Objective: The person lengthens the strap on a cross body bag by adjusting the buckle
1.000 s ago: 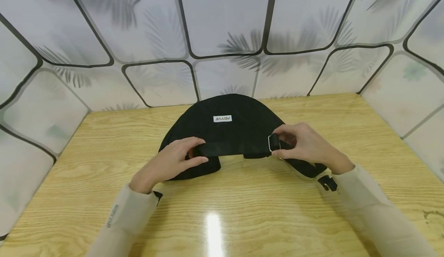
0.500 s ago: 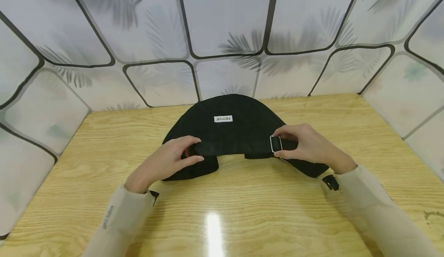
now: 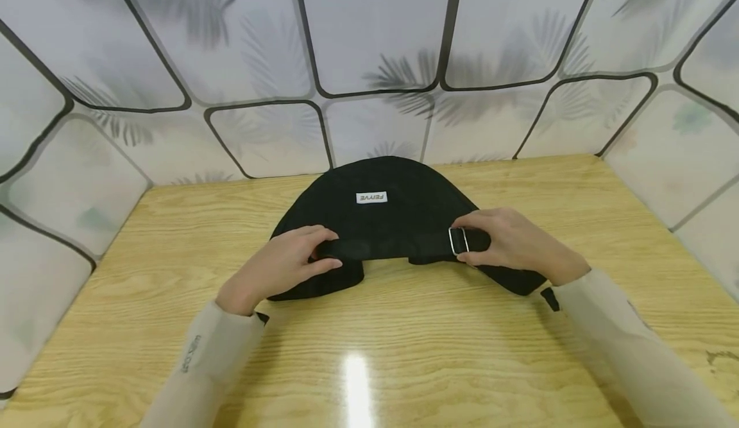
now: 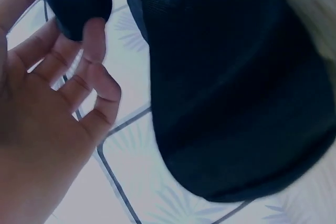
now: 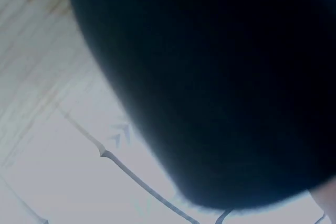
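A black half-moon fabric bag (image 3: 375, 178) with a small white label (image 3: 371, 197) lies on the wooden table in the head view. Across its near edge runs a black strap (image 3: 375, 247), stretched between both hands. My left hand (image 3: 274, 271) holds the strap's left part between thumb and fingers; in the left wrist view the strap (image 4: 86, 3) bends around by the fingertips. On the right, my right hand (image 3: 514, 243) pinches the strap beside a silver metal slider (image 3: 451, 240). Dark bag fabric (image 5: 210, 87) hides nearly all of that hand in the right wrist view.
The wooden table (image 3: 439, 357) runs up to a patterned fabric backdrop (image 3: 375, 30) behind the bag and at both sides. Small black pieces (image 3: 550, 299) show by each sleeve cuff. A bright light reflection lies on the near tabletop.
The slider has tilted to show its metal frame more fully and shifted slightly right with my right hand. My left hand moved a little left, then back; the bag has barely moved.
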